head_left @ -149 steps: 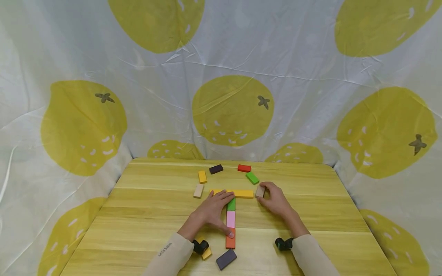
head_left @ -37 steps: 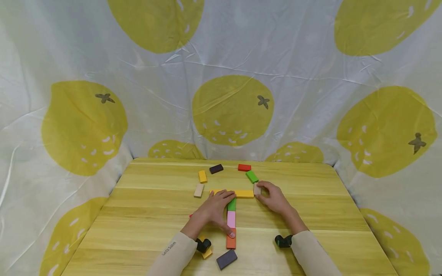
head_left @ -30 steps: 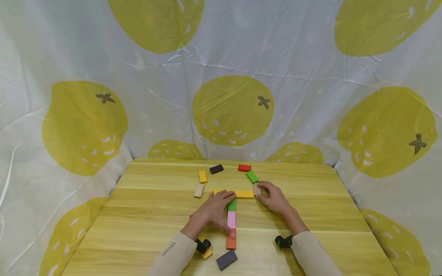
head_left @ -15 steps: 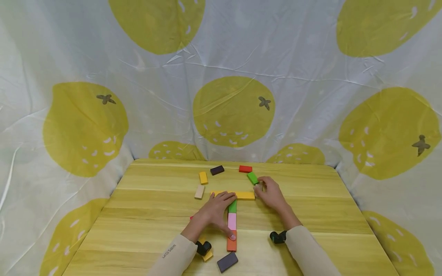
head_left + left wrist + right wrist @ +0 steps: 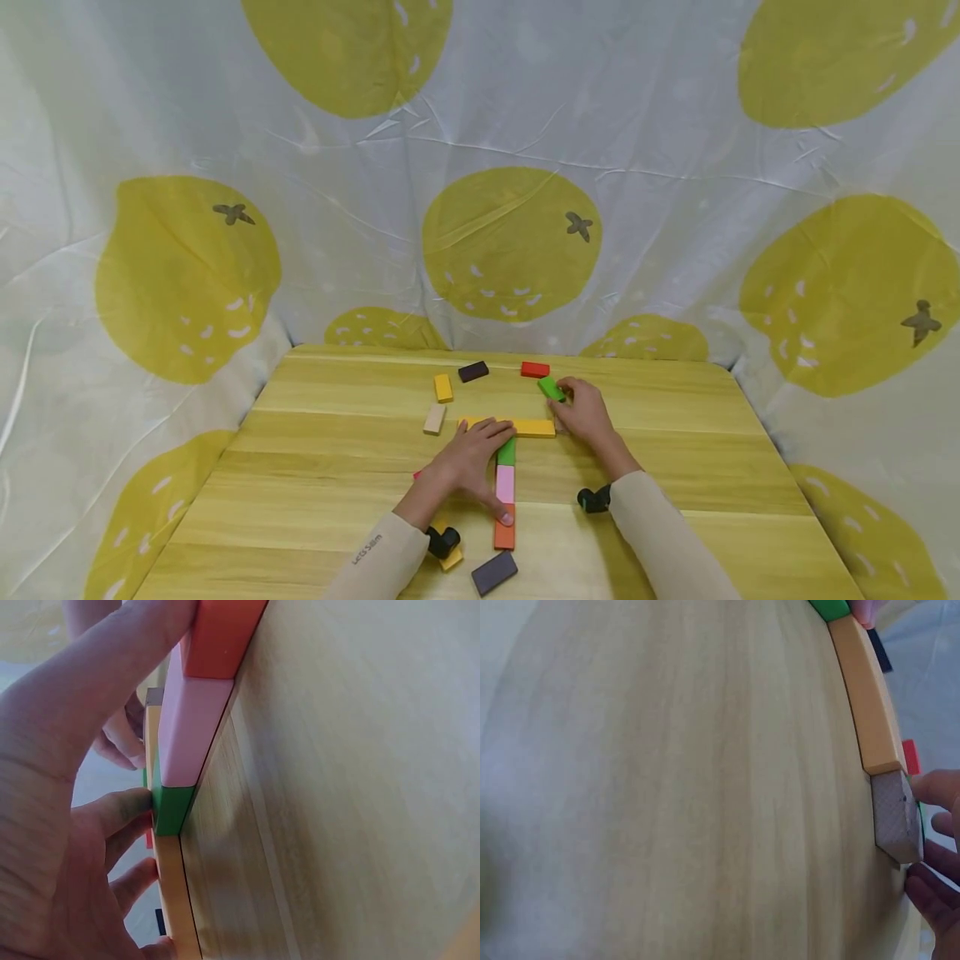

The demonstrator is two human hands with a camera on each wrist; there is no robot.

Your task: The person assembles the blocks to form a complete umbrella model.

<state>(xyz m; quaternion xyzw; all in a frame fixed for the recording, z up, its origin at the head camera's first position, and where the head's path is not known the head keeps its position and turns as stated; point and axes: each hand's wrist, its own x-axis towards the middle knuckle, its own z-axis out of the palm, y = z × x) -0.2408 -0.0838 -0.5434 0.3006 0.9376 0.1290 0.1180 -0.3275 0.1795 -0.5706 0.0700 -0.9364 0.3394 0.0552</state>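
My left hand [image 5: 471,462] lies spread, its fingertips on the yellow bar [image 5: 534,428] and its thumb on the orange block [image 5: 504,535]. A pink block [image 5: 506,483] and a green block [image 5: 506,452] run in line between orange and yellow, forming a T. With thumb and fingers my right hand [image 5: 587,413] pinches the near end of another green block [image 5: 551,388], set slantwise behind the bar's right end. Under that hand a bare wood block [image 5: 896,814] abuts the bar, seen in the right wrist view and mostly hidden from the head.
Behind the bar, a red block [image 5: 535,369], a black block [image 5: 473,372], a yellow block [image 5: 443,388] and a wood block [image 5: 434,419] form an open arc. A dark grey block [image 5: 495,573] lies nearest. Beside it, a yellow block [image 5: 452,559] is partly under the left wrist.
My right hand slid the wood block left against the bar's end, let it go and moved up to the slanted green block. The left hand stays on the T.
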